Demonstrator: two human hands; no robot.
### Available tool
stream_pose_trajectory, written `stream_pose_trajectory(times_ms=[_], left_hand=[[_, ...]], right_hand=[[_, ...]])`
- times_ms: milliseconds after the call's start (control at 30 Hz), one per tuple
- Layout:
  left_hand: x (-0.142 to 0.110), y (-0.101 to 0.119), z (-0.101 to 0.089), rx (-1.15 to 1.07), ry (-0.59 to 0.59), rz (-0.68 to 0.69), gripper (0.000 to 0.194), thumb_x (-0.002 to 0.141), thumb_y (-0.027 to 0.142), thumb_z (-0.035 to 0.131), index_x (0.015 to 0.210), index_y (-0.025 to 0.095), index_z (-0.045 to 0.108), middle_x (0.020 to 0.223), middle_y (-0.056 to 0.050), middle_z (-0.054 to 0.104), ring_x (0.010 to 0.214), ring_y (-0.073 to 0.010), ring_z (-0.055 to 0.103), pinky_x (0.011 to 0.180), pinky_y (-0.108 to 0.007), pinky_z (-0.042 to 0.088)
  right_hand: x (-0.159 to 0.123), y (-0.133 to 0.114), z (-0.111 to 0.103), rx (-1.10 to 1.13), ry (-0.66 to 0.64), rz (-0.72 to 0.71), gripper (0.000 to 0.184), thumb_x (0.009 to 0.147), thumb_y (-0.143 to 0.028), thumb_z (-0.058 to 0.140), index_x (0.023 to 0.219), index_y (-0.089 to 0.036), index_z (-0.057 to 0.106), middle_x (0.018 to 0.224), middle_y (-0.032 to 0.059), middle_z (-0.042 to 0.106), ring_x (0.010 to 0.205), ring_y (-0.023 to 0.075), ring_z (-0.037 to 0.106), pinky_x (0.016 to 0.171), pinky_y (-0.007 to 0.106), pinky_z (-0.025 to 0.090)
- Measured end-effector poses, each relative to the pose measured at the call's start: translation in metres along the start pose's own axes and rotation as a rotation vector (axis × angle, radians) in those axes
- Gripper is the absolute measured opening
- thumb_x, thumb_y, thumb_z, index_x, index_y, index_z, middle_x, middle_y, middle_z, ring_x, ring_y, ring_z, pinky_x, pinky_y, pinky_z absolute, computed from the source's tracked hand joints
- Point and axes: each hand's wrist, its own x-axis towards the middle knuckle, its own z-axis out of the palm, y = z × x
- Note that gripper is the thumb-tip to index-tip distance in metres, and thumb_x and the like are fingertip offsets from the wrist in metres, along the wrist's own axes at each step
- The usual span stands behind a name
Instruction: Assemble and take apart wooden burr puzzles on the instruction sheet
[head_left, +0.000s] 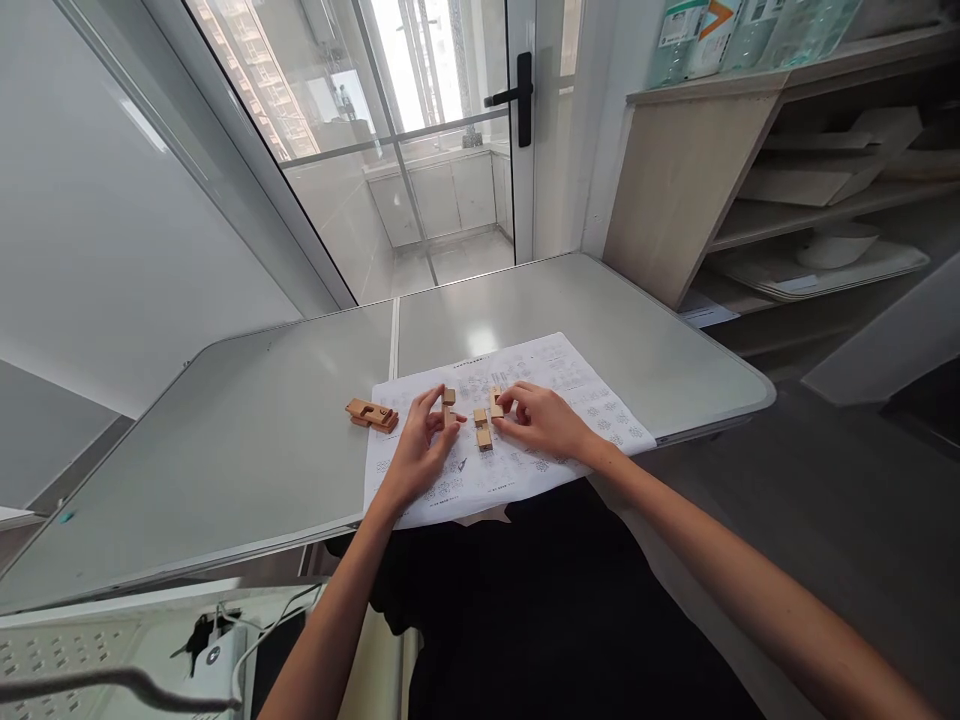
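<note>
My left hand (420,445) is closed on a notched wooden puzzle piece (448,398), thumb and fingers on its sides, over the printed sheet (555,375). To the right, my right hand (541,418) pinches another notched wooden puzzle piece (496,402) at its right side. Between the hands lies a third light wooden piece (483,438) with raised blocks, which neither hand touches. Left of the sheet's edge, some browner wooden pieces (372,415) sit together on the table. My fingers hide parts of both held pieces.
The sheet, covered in small line diagrams, lies on a folding table (300,470) with a seam across it. A glass door (420,150) stands behind. At the right is a shelf unit (690,190) with bottles on top. A white tray (75,660) with keys and cables is lower left.
</note>
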Motion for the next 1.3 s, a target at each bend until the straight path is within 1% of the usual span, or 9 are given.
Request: stream_pose_trajectory(times_ms=[133, 233, 333, 500, 633, 867, 1033, 1200, 1300], left_hand=[[0.001, -0.001, 0.000, 0.021, 0.061, -0.076, 0.062, 0.105, 0.047, 0.055, 0.161, 0.027, 0.037, 0.150, -0.016, 0.052, 0.109, -0.0205, 0.071, 0.097, -0.039, 0.058], [0.002, 0.005, -0.001, 0.027, 0.084, -0.159, 0.063, 0.107, 0.055, 0.047, 0.159, 0.021, 0.040, 0.117, -0.010, 0.070, 0.102, -0.0212, 0.070, 0.101, -0.043, 0.054], [0.004, 0.010, -0.002, -0.120, 0.099, -0.210, 0.064, 0.108, 0.062, 0.036, 0.151, 0.017, 0.049, 0.091, -0.005, 0.069, 0.094, -0.0212, 0.067, 0.103, -0.043, 0.051], [0.010, 0.009, -0.008, -0.605, 0.218, -0.269, 0.067, 0.098, 0.072, 0.053, 0.122, 0.012, 0.069, 0.093, -0.007, 0.067, 0.074, -0.0153, 0.061, 0.080, -0.033, 0.054], [0.013, 0.008, -0.015, -0.837, 0.236, -0.335, 0.063, 0.093, 0.069, 0.061, 0.105, 0.009, 0.075, 0.088, -0.008, 0.065, 0.066, -0.0134, 0.060, 0.071, -0.030, 0.054], [0.013, 0.011, -0.021, -0.983, 0.104, -0.451, 0.054, 0.095, 0.064, 0.060, 0.073, 0.015, 0.058, 0.092, -0.010, 0.067, 0.050, -0.0076, 0.049, 0.041, -0.020, 0.038], [0.011, 0.017, -0.022, -0.991, 0.027, -0.462, 0.067, 0.087, 0.082, 0.057, 0.087, 0.015, 0.060, 0.077, -0.002, 0.058, 0.044, -0.0045, 0.032, 0.035, -0.016, 0.019], [0.009, 0.019, -0.018, -0.957, -0.017, -0.477, 0.072, 0.086, 0.081, 0.060, 0.109, 0.013, 0.065, 0.079, -0.002, 0.056, 0.050, -0.0067, 0.037, 0.045, -0.020, 0.032], [0.006, 0.018, -0.015, -0.939, -0.070, -0.499, 0.058, 0.089, 0.057, 0.074, 0.128, 0.015, 0.063, 0.090, -0.003, 0.059, 0.057, -0.0073, 0.043, 0.053, -0.022, 0.039]], right_hand=[[-0.002, -0.004, -0.003, 0.059, 0.013, -0.009, 0.017, 0.093, -0.039, 0.068, 0.093, -0.024, 0.062, 0.096, 0.0026, 0.073, 0.071, 0.0164, 0.066, 0.072, 0.034, 0.053], [-0.003, -0.007, -0.003, 0.082, 0.021, -0.012, 0.018, 0.094, -0.041, 0.067, 0.092, -0.024, 0.061, 0.086, 0.0017, 0.073, 0.071, 0.0173, 0.067, 0.070, 0.034, 0.054], [-0.004, -0.007, -0.003, 0.108, 0.032, -0.008, 0.019, 0.095, -0.043, 0.066, 0.095, -0.024, 0.060, 0.085, 0.0016, 0.073, 0.068, 0.0166, 0.067, 0.068, 0.034, 0.055], [-0.003, -0.008, -0.006, 0.233, 0.053, 0.052, 0.026, 0.093, -0.048, 0.068, 0.098, -0.023, 0.061, 0.107, 0.0056, 0.076, 0.067, 0.0151, 0.071, 0.065, 0.032, 0.055], [-0.001, -0.012, -0.015, 0.595, -0.065, 0.185, 0.031, 0.095, -0.051, 0.067, 0.102, -0.022, 0.063, 0.112, 0.0090, 0.077, 0.075, 0.0172, 0.075, 0.057, 0.028, 0.051], [0.006, -0.017, -0.023, 0.976, -0.157, 0.314, 0.036, 0.095, -0.053, 0.067, 0.106, -0.019, 0.072, 0.119, 0.0130, 0.077, 0.083, 0.0182, 0.072, 0.054, 0.026, 0.049], [0.008, -0.027, -0.019, 0.971, -0.141, 0.320, 0.036, 0.096, -0.053, 0.067, 0.101, -0.018, 0.070, 0.113, 0.0117, 0.077, 0.083, 0.0165, 0.070, 0.057, 0.024, 0.048], [0.004, -0.039, -0.011, 0.956, -0.150, 0.272, 0.028, 0.095, -0.046, 0.070, 0.093, -0.019, 0.062, 0.108, 0.0107, 0.077, 0.084, 0.0176, 0.071, 0.058, 0.025, 0.048], [0.002, -0.044, -0.009, 0.962, -0.163, 0.235, 0.028, 0.097, -0.047, 0.067, 0.096, -0.019, 0.062, 0.105, 0.0098, 0.075, 0.080, 0.0166, 0.069, 0.057, 0.025, 0.048]])
